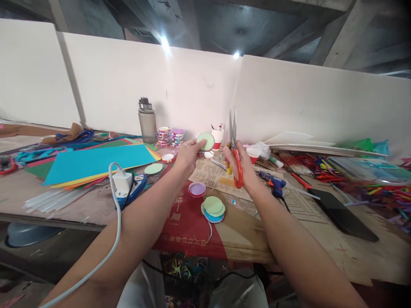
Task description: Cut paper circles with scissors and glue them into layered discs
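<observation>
Head view, green disc [208, 139], right edge free, scissors [233, 135] apart

"What stands behind our table [13, 196]?"
"We see white panels [118, 81] rising beyond its far edge, meeting in visible seams."
"And above us?"
"Grey beams [343, 32], mostly in shade, and two bright lights [165, 42] glowing near the panels' top."
</observation>
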